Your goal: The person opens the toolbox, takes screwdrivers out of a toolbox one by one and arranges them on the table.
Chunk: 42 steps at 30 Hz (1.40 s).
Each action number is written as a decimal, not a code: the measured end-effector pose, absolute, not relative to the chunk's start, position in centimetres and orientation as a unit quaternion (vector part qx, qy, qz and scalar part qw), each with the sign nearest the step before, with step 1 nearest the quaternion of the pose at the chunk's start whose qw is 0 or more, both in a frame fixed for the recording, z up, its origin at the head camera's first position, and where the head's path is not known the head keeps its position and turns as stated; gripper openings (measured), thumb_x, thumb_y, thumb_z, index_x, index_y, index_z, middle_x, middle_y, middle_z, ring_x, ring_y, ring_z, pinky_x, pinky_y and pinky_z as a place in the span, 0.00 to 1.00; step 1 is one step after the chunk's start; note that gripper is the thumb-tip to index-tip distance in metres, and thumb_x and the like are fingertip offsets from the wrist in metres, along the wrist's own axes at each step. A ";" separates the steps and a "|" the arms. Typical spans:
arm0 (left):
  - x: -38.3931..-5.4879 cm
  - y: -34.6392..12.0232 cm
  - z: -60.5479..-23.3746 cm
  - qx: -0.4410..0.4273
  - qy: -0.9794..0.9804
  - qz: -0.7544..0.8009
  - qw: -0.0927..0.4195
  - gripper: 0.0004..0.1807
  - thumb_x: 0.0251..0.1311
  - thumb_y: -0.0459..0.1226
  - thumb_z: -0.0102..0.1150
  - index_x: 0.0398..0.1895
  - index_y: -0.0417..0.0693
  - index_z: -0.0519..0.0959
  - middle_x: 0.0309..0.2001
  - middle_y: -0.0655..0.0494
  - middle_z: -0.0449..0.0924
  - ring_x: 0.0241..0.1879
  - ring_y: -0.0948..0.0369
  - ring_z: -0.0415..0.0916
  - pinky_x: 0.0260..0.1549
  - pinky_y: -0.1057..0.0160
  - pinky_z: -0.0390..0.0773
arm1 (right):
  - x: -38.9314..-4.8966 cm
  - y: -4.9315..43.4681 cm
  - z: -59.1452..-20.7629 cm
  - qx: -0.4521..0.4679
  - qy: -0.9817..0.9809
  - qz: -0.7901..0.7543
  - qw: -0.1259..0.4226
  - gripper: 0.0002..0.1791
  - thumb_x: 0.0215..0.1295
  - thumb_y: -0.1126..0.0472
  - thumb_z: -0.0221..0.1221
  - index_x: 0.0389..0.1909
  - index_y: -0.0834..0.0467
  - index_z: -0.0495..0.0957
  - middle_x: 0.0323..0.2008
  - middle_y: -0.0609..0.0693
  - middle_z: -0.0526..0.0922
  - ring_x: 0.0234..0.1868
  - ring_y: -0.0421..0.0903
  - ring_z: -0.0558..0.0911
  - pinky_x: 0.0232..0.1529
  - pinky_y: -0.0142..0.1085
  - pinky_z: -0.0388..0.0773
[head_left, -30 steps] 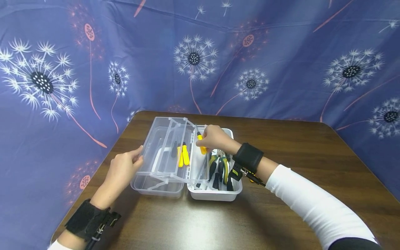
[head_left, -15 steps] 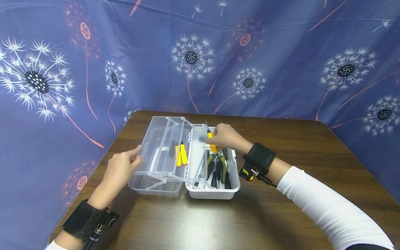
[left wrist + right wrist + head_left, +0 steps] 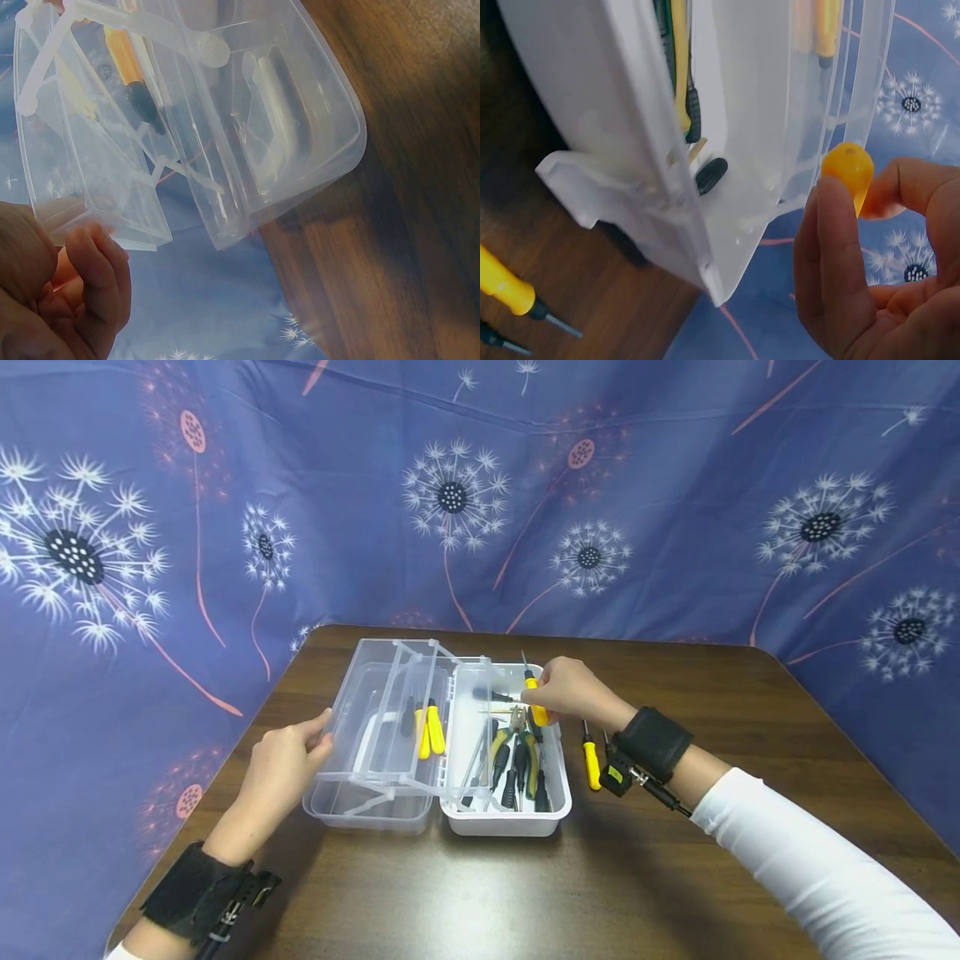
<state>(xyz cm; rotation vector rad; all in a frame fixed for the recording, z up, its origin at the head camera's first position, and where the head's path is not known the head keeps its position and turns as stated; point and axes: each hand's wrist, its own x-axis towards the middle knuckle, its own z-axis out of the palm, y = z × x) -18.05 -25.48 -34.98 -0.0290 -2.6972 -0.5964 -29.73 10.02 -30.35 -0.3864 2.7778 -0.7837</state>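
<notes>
My left hand (image 3: 281,768) pinches the outer edge of a clear plastic tray (image 3: 372,710), which hangs on hinged arms over the toolbox's open lid (image 3: 330,817). Two yellow-handled screwdrivers (image 3: 436,731) lie in the raised trays; the left wrist view shows one yellow and black handle (image 3: 124,56) there. Above the right rim of the white toolbox (image 3: 506,825), my right hand (image 3: 573,687) holds another yellow-handled screwdriver (image 3: 536,703) between thumb and fingers, its shaft pointing up and away. In the right wrist view the handle's butt end (image 3: 847,161) faces the camera.
Pliers (image 3: 532,768) and several black-handled tools lie in the toolbox base. On the table (image 3: 697,710) to its right rests a yellow-handled screwdriver (image 3: 592,766), with a dark tool (image 3: 502,339) beside it. A patterned blue cloth (image 3: 480,560) hangs behind the table.
My right hand has carried the screwdriver rightward, from over the tray to over the toolbox's right rim. The left hand keeps its place on the tray. The screwdriver on the table has come into sight.
</notes>
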 end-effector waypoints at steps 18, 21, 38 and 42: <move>-17.9 -25.6 -35.1 -0.011 -0.957 -0.221 0.186 0.20 0.61 0.35 0.53 0.57 0.40 0.78 0.20 0.51 0.77 0.13 0.63 0.53 0.14 0.64 0.58 | -29.5 15.1 -30.0 -0.082 0.947 -0.282 0.127 0.16 0.61 0.52 0.57 0.28 0.63 0.73 0.28 0.53 0.79 0.25 0.46 0.84 0.29 0.36 0.83; -18.0 -25.6 -35.1 -0.012 -0.957 -0.221 0.187 0.20 0.61 0.35 0.53 0.57 0.40 0.78 0.18 0.52 0.75 0.12 0.64 0.52 0.14 0.64 0.58 | -29.4 15.9 -29.9 -0.076 0.948 -0.282 0.130 0.16 0.61 0.53 0.56 0.30 0.64 0.73 0.28 0.54 0.79 0.25 0.46 0.84 0.29 0.36 0.83; -18.3 -25.8 -35.4 -0.015 -0.956 -0.220 0.194 0.20 0.60 0.35 0.54 0.56 0.41 0.78 0.15 0.56 0.69 0.13 0.63 0.52 0.14 0.63 0.57 | -28.8 19.8 -30.0 -0.056 0.953 -0.266 0.135 0.17 0.63 0.52 0.55 0.30 0.64 0.73 0.26 0.52 0.80 0.24 0.42 0.83 0.31 0.37 0.83; -18.2 -25.8 -35.4 -0.016 -0.956 -0.219 0.196 0.20 0.60 0.35 0.54 0.56 0.41 0.79 0.13 0.57 0.66 0.13 0.64 0.51 0.14 0.64 0.57 | -28.8 20.4 -29.9 -0.050 0.954 -0.263 0.138 0.18 0.64 0.51 0.55 0.30 0.65 0.73 0.26 0.52 0.80 0.25 0.42 0.83 0.31 0.36 0.83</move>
